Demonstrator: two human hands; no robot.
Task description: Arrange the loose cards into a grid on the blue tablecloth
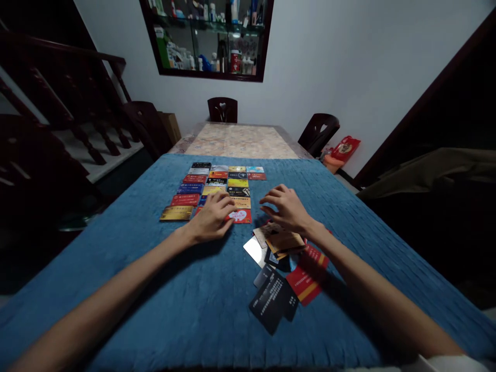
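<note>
Dim light fills a room where a blue cloth (163, 289) is spread over the near end of a long table (240, 140), whose far end shows a pale patterned top. At the far left, a dark wooden staircase (70, 108) is seen rising beside the table. On the cloth, left of centre, a grid of cards (217, 188) is laid out flat in neat rows, with a gold card (176, 213) at its near left corner. The left hand (211, 217) is laid palm down on the near edge of that grid, its fingers slightly spread and resting flat on the cards, closed on nothing; a red card (241, 216) lies just beside its fingertips. To the right, the right hand (284, 209) is held palm down with fingers apart and curved, gripping nothing, just over the far end of a loose pile of cards (284, 258); whether the pile is touched cannot be told. In that pile a black card (271, 299) lies nearest the person and red cards (308, 281) overlap at the right. Behind the table, two dark chairs (222, 109) are placed against a white wall, and a glass-fronted cabinet (209, 39) of bottles is set above them.
</note>
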